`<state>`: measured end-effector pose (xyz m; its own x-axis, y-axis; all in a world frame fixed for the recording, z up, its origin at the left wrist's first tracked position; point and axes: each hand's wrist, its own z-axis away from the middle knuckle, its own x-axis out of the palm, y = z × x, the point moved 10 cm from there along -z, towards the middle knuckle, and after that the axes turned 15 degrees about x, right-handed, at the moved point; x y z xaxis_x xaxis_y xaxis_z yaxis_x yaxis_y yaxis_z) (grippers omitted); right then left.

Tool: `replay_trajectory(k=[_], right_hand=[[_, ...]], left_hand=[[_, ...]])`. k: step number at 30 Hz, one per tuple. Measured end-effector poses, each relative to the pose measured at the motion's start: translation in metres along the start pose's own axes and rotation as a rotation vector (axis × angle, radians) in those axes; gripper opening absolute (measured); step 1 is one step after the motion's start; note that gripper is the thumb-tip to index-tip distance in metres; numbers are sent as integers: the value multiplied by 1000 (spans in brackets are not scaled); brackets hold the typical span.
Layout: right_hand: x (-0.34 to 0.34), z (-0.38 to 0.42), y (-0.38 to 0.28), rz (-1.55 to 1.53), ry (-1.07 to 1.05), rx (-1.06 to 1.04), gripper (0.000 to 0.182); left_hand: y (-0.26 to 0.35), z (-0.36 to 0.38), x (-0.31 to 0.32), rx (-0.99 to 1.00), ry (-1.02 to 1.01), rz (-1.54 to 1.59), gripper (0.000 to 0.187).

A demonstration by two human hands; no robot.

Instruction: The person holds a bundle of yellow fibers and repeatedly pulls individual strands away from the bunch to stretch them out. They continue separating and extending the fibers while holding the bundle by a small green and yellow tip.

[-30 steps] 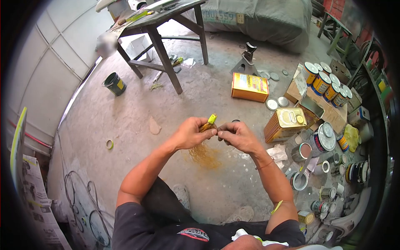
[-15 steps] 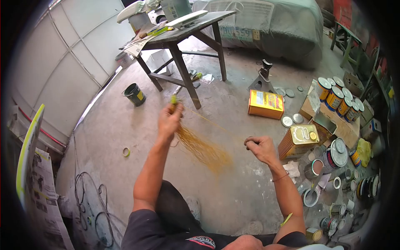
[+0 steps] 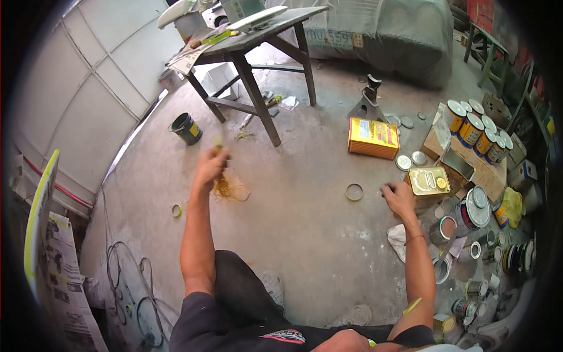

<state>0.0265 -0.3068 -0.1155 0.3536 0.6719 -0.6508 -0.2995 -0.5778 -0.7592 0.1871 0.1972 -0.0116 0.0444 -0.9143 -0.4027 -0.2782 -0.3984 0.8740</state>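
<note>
My left hand (image 3: 211, 166) is closed around a bundle of yellow-brown string (image 3: 229, 189). Its loose strands hang below the fist near the floor, with thin loops out to the right. A blurred yellowish-green end sticks up above my fingers. Well to the right, my right hand (image 3: 399, 198) has its fingers curled together beside a gold-topped metal can (image 3: 429, 180). Whether a strand is pinched in those fingers I cannot make out. A thin ring (image 3: 354, 192) lies on the floor just left of that hand.
A dark wooden table (image 3: 267, 26) stands ahead, with a black bucket (image 3: 186, 128) to its left. A yellow-and-red can (image 3: 373, 138), a jack stand (image 3: 367, 100) and many paint tins (image 3: 471, 129) crowd the right. Looped hose (image 3: 143, 281) lies at left; a covered car (image 3: 399, 41) is behind.
My left hand has moved left and slightly down; the fanned-out strands now hang in a bunch beneath it. My right hand has shifted right, and the strand between the hands no longer shows.
</note>
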Motion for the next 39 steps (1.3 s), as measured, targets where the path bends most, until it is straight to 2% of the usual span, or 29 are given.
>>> replay_trajectory(k=[1, 2, 4, 6, 8, 10, 12, 13, 15, 18, 22, 24, 25, 27, 29, 30, 34, 38, 39], right_hand=[[0, 3, -28, -9, -46, 9, 36], [4, 10, -55, -16, -92, 21, 35], [3, 36, -112, -256, -52, -251, 28], [13, 61, -151, -326, -282, -207, 23], [23, 76, -169, -374, -309, -268, 24], [24, 83, -174, -424, -338, -328, 25], [48, 84, -163, -408, -563, -153, 27], [50, 83, -162, -407, -565, -152, 27], [66, 82, -149, -495, -698, -47, 23], [61, 80, -149, -496, -645, -141, 23], [65, 77, -145, -559, -665, -132, 22], [78, 80, -134, -662, -803, 97, 25], [77, 79, -136, -660, -806, 100, 25], [69, 77, -142, -417, -689, -20, 23], [65, 76, -140, -439, -673, 18, 23], [62, 73, -136, -460, -652, 61, 22], [56, 60, -110, -473, -624, 85, 20], [58, 49, -78, -351, -602, 145, 24], [58, 46, -65, -283, -585, 180, 26]], left_hand=[[30, 6, 50, 47, -253, -53, 30], [47, 16, 84, 75, -336, -35, 28], [71, 47, 139, 100, -500, 40, 25], [88, 73, 167, 101, -584, 94, 24], [100, 93, 189, 133, -694, 93, 29], [106, 100, 196, 118, -734, 80, 26], [105, 107, 203, 104, -773, 64, 24], [105, 110, 206, 100, -775, 78, 23], [105, 115, 209, 87, -774, 96, 23], [113, 118, 211, 95, -757, 146, 22], [119, 117, 212, 134, -773, 207, 21], [120, 119, 213, 147, -793, 197, 21], [119, 117, 211, 151, -767, 179, 22], [115, 116, 208, 147, -740, 162, 22], [118, 105, 193, 280, -581, 57, 19], [115, 100, 188, 275, -579, 57, 19], [112, 48, 118, 341, -144, 249, 17], [71, 10, 46, 263, 150, 253, 20], [59, 0, 18, 270, 286, 245, 19]])
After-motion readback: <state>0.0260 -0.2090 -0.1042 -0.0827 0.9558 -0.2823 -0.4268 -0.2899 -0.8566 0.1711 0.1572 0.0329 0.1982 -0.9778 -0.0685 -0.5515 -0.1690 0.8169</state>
